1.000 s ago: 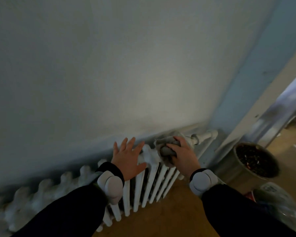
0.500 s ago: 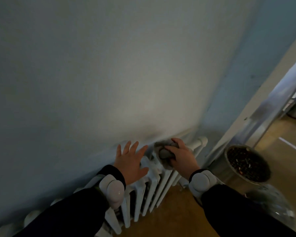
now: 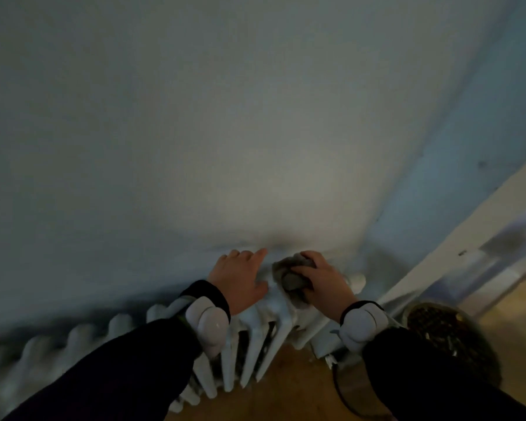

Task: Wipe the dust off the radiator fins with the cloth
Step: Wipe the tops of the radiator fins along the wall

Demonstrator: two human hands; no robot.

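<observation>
Grips a bunched grey cloth [image 3: 292, 280] in the right hand [image 3: 324, 281], fingers curled round it, pressed onto the top of the white radiator [image 3: 275, 326] near its right end. Rests the left hand [image 3: 240, 279] flat on the fin tops just left of the grip, fingers straight. Notes a pale wall [image 3: 255, 147] directly behind the grip. Notes a round pot [image 3: 444, 326] of dark fill on the wooden floor [image 3: 298, 393], below and right of the grip, partly hidden by the right sleeve [image 3: 438, 378]. Notes a dark cable [image 3: 338, 387] beneath. Records, against half a second ago, left fingers drawn together instead of spread and lying nearer the cloth. Finds the cloth at the same radiator end.
</observation>
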